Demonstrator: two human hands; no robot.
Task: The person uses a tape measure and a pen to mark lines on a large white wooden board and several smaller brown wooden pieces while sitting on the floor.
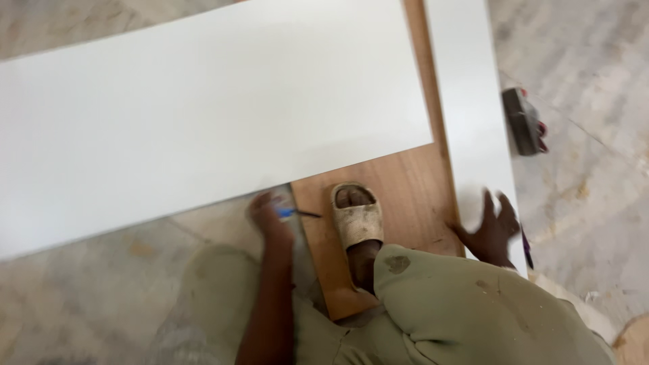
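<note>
Marking the white board (203,115) on the floor.
Left hand (268,215) grips a blue pen (292,213); right hand (492,226), fingers wide, should press the narrow panel (470,101) firmly.

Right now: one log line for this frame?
left hand: grips blue pen | right hand: spread on narrow white panel | sandalled foot: on brown board

Sandalled foot (357,220) on plywood (399,196) (between hands)
</note>
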